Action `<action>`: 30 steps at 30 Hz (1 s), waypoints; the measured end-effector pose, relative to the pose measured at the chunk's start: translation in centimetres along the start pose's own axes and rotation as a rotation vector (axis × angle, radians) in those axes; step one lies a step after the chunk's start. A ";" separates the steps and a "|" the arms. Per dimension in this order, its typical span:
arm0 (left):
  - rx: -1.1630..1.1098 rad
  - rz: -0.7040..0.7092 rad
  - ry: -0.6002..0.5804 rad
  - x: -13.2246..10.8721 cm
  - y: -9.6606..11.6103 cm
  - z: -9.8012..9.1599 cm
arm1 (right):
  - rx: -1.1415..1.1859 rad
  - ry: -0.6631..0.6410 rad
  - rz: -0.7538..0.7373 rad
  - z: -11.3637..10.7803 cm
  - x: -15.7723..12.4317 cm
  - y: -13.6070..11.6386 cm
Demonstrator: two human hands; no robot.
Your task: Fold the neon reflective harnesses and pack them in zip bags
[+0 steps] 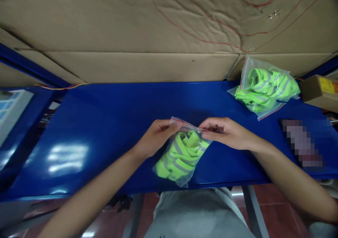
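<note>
A clear zip bag point(188, 125) with a red line along its mouth hangs between my two hands over the front of the blue table. Inside it lies a folded bundle of neon-yellow straps with grey reflective stripes point(182, 157), perhaps a reflective vest. My left hand point(161, 134) pinches the left corner of the bag's mouth, thumb on top. At the right end of the same edge, my right hand point(224, 132) grips the bag between thumb and fingers. The mouth is stretched between them; whether it is sealed I cannot tell.
Further bags of the same neon-yellow straps point(266, 86) are stacked at the back right of the blue table point(111, 111). A cardboard box point(317, 90) stands beside them, with a blurred phone-like object point(302, 143) in front. Brown cardboard point(132, 65) lines the back.
</note>
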State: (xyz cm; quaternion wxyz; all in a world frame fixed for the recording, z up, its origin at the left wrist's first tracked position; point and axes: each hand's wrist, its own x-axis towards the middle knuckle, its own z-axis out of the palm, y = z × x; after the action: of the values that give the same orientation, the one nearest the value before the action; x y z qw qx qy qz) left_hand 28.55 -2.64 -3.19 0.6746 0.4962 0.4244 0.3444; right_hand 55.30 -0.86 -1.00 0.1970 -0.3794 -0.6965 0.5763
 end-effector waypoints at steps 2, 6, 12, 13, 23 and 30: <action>-0.021 -0.009 0.016 -0.2 -0.7 0.2 | 0.011 -0.029 0.061 -0.3 -0.3 0.6; -0.063 -0.122 -0.040 -0.2 -1.1 -0.3 | 0.088 0.019 0.180 -0.6 -0.7 1.8; -0.193 -0.218 -0.109 -0.1 -0.7 -1.4 | 0.170 0.036 0.279 -0.6 -1.2 1.9; -0.189 -0.210 -0.104 -0.1 -0.8 -1.4 | 0.175 0.039 0.297 -0.7 -1.3 1.9; -0.122 -0.131 -0.039 -0.4 -0.9 -0.8 | 0.141 0.138 0.203 -0.4 -1.6 2.2; -0.126 -0.127 -0.024 -0.6 -0.5 0.4 | 0.182 0.121 0.200 0.4 -1.2 2.0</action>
State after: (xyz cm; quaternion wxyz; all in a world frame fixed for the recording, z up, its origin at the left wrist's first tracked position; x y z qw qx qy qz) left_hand 28.72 -3.50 -3.43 0.7301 0.4289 0.4243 0.3208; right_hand 56.41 -1.89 -2.84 0.2137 -0.4615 -0.5868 0.6301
